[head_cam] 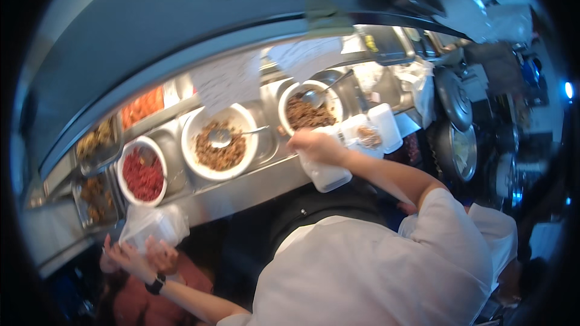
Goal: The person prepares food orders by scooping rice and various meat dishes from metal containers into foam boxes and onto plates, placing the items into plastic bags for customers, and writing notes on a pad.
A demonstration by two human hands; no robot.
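My right hand [317,146] is closed over the edge of a white foam takeout container [327,175], which juts past the front edge of the steel counter. Just right of it lies an open foam container [385,129] with brown food in a clear wrap or bag [369,137]. At the lower left, my left hand [131,260], with a dark watch on its wrist, has its fingers apart. It is beside a clear plastic bag [154,226] holding a pale box; contact with the bag is unclear. Another person's hand [162,256] is under the bag.
White bowls of chopped brown food [192,129] [290,95] hold metal spoons; another holds red food [156,145]. Paper slips [229,79] hang from the overhead shelf [149,22]. A co-worker in red [149,299] is close at left. A lidded pot [471,154] stands at right, near another person [500,231].
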